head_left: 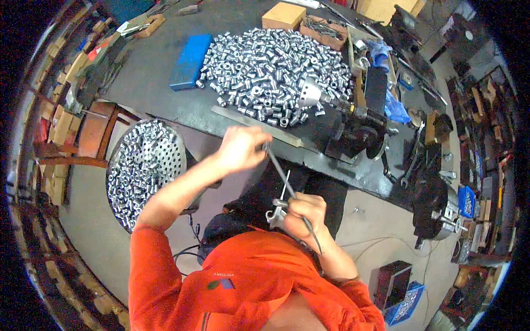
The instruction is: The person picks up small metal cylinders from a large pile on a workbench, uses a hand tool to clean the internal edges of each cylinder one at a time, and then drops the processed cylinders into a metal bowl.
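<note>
My left hand (243, 149), its fingers closed, grips the upper end of a thin dark grey rod (280, 172) in front of the bench edge. The rod slants down to the right and passes by my right hand (307, 214); its lower end curves away below that hand. My right hand is closed on a silver metal tool (276, 214) with a hooked part and a thin pale nozzle, which looks like an air blow gun. Whether the right hand also grips the rod is hard to tell. A big heap of small silver metal sleeves (265, 66) lies on the bench beyond my hands.
A round perforated tray (174, 154) of the same sleeves stands at the left, beside a wooden chair (99, 129). On the dark bench (138, 71) are a blue box (191, 60) and a machine head with a cone (310, 92). A chuck (436, 209) stands at the right.
</note>
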`<action>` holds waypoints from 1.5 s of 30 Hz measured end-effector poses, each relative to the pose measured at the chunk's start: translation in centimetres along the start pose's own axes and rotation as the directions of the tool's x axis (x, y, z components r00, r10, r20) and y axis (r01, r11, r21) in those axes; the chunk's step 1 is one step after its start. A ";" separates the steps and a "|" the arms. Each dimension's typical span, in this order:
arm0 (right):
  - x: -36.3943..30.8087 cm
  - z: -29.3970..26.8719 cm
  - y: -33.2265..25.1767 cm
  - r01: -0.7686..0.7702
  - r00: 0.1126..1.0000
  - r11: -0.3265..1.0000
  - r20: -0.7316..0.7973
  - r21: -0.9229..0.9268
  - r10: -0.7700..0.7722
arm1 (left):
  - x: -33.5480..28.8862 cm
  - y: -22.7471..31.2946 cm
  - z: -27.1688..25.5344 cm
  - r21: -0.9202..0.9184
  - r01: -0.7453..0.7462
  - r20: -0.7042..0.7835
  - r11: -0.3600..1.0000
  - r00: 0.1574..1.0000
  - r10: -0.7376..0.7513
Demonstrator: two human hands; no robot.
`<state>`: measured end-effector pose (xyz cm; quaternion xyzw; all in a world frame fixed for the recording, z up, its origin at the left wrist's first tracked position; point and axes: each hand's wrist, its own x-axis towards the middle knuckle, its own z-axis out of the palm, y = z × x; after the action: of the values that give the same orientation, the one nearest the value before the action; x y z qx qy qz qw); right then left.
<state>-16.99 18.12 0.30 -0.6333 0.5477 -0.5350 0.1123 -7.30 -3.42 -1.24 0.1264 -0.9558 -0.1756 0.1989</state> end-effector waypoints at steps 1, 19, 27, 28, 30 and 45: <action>-0.1 -0.3 -0.5 -0.004 0.995 1.000 -0.098 -0.029 0.001 | 2.3 -1.0 0.4 0.014 -0.021 -0.064 1.000 0.998 0.022; -1.2 2.1 0.3 -0.093 0.994 0.981 -0.046 0.173 0.103 | -18.0 -20.6 -11.4 0.047 0.774 -0.236 0.632 0.623 -0.745; -0.9 2.7 0.0 -0.126 0.992 0.974 0.017 0.188 0.125 | -19.2 -20.3 -7.6 0.509 0.777 -0.243 0.370 0.542 -0.804; -1.0 2.9 -0.1 -0.132 0.991 0.972 0.011 0.195 0.133 | -19.2 -20.3 -7.8 0.504 0.773 -0.216 0.386 0.545 -0.810; -1.1 2.8 -0.4 -0.154 0.988 0.969 0.012 0.192 0.154 | -19.1 -19.7 -8.8 0.495 0.760 -0.157 0.420 0.554 -0.818; -0.3 1.5 -0.1 -0.169 0.979 0.966 0.149 0.193 0.142 | -10.0 2.3 -3.9 -0.924 0.288 0.358 -0.249 0.881 -0.310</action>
<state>-15.65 17.77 -0.41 -0.6078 0.5291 -0.5345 0.2549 2.84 0.66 -0.36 0.1627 -0.4212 -0.8737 0.1809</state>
